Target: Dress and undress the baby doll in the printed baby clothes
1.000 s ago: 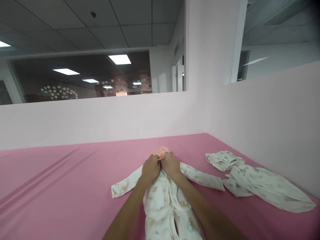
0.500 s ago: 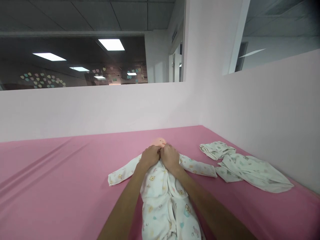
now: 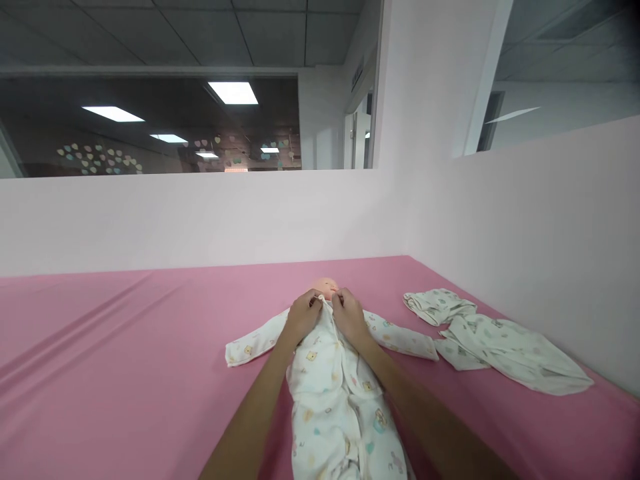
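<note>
Head view: the printed white garment (image 3: 325, 383) lies on the pink-covered surface (image 3: 125, 387), sleeves spread to both sides; its lower end is cut off by the bottom frame edge. The doll head (image 3: 327, 287) shows beyond the collar (image 3: 323, 299), partly hidden by the fingers; the doll's body is not distinguishable. Left hand (image 3: 303, 315): grip closed at the collar, fingertips pinching its edge. Right hand (image 3: 349, 313): fingers curled beside the neckline, close to the left; whether this grip has hold of fabric cannot be told. Both forearms cover parts of the garment's sides and sleeves. Second garment (image 3: 520, 352): crumpled at right near the sleeve end; its outline is hard to resolve; heart-shaped decorations (image 3: 100, 160) behind the window are indistinct.
</note>
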Tool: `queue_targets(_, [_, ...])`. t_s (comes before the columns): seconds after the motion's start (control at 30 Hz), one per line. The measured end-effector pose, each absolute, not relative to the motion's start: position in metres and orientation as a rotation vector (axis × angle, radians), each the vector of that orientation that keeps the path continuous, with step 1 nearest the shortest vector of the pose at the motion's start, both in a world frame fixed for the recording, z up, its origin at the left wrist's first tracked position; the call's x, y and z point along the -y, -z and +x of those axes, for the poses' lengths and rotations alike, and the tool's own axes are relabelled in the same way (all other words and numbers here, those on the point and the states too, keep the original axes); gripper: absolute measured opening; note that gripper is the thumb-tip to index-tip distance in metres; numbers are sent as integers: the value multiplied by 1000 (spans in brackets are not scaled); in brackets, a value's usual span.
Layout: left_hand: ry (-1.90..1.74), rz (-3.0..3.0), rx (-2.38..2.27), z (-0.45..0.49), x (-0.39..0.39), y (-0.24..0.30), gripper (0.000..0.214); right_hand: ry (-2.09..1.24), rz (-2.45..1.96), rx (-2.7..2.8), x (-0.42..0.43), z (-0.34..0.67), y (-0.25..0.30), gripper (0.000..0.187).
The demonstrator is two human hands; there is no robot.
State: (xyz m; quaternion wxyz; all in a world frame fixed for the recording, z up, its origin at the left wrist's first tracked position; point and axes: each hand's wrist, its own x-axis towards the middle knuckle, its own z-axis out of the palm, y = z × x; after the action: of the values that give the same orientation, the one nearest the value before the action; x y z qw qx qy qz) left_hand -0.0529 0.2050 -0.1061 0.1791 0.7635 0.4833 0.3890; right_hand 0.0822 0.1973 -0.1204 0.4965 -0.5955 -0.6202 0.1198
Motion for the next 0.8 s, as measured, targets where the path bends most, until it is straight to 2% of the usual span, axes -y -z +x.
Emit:
queue_targets(0.27, [-1207, 1968, -1271, -62, -188, 120, 31, -320, -1504, 1544, -171, 82, 123, 25])
queue_targets(0.37, [-1216, 2018, -1316, -63, -180, 122, 26, -214, -1602, 1629, -162, 81, 123, 12])
queue_targets(0.63, [-1165, 2264, -1362, -59, -163, 111, 19, -83, -1648, 1791, -147, 101, 120, 26])
queue_targets(0.8, [-1049, 2373, -1329, -54, -155, 105, 21, 52, -1622, 1829, -142, 106, 124, 20])
